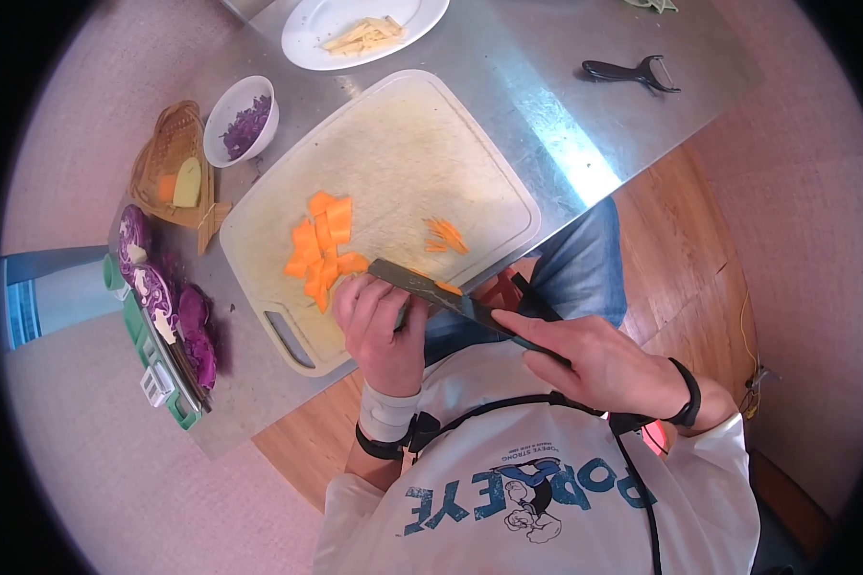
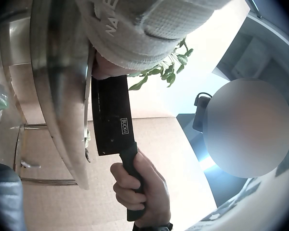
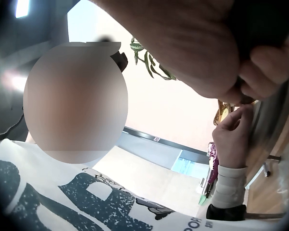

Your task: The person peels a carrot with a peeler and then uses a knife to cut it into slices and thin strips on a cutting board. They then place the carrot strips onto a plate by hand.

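My right hand (image 1: 604, 359) grips the dark green handle of a black cleaver (image 1: 422, 286), with the index finger stretched along the top of the handle. The broad blade slants over the near edge of the white cutting board (image 1: 422, 144). Right beside it, my left hand (image 1: 382, 321) bends its fingers over carrot at the board's edge; the fingertips are partly hidden. An orange carrot piece (image 1: 448, 287) shows past the blade. Flat carrot slices (image 1: 331, 225) lie piled beyond the left hand, and thin carrot strips (image 1: 444, 235) lie apart farther right.
A white plate (image 1: 307, 50) with pale strips and a white bowl (image 1: 271, 125) of shredded purple cabbage stand behind the board. Left are a wicker basket (image 1: 153, 158), cut purple cabbage (image 1: 197, 335) and a green-framed slicer (image 1: 149, 340). A black peeler (image 1: 623, 73) lies far right.
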Demonstrator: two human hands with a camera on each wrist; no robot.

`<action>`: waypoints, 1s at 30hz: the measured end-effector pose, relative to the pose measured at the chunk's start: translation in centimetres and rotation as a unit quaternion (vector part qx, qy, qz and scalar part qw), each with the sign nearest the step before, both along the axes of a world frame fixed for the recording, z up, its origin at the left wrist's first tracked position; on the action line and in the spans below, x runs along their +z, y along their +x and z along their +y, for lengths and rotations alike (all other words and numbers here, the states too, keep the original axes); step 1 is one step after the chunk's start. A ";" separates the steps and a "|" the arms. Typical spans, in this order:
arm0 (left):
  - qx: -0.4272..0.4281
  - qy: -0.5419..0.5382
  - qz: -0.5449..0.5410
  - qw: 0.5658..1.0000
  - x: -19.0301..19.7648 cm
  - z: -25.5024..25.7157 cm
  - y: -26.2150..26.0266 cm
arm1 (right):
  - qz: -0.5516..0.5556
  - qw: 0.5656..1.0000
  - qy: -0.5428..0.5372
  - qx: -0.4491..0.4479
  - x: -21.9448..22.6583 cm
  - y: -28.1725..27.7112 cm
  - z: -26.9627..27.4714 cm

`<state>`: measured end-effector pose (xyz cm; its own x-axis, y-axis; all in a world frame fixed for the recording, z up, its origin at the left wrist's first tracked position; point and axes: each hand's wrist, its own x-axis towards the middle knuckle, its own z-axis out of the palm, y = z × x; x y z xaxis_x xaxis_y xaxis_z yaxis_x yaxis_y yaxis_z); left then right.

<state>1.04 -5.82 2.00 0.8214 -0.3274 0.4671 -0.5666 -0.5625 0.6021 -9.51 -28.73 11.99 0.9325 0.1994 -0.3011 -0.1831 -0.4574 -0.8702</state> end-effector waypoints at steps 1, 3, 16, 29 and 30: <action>0.000 0.000 0.000 1.000 0.0 0.0 0.0 | 0.005 1.000 0.001 0.003 0.1 0.1 -0.1; 0.001 -0.002 0.000 1.000 -0.1 0.0 0.0 | 0.006 1.000 -0.001 0.005 0.2 0.2 -0.1; 0.008 0.002 -0.003 1.000 0.1 -0.1 0.0 | 0.026 0.999 -0.020 0.015 0.2 1.6 -0.2; -0.014 -0.004 -0.014 1.000 0.8 -0.5 0.4 | -0.001 0.999 0.025 -0.043 -2.5 1.5 1.2; -0.015 -0.006 -0.016 1.000 0.8 -0.5 0.4 | -0.036 0.997 0.034 -0.053 -2.9 1.4 1.4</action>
<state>1.44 -6.32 2.79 0.7962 -0.3454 0.4967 -0.6017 -0.5380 0.5904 -8.16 -27.35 9.06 0.9683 0.1156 -0.2215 -0.1632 -0.3787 -0.9110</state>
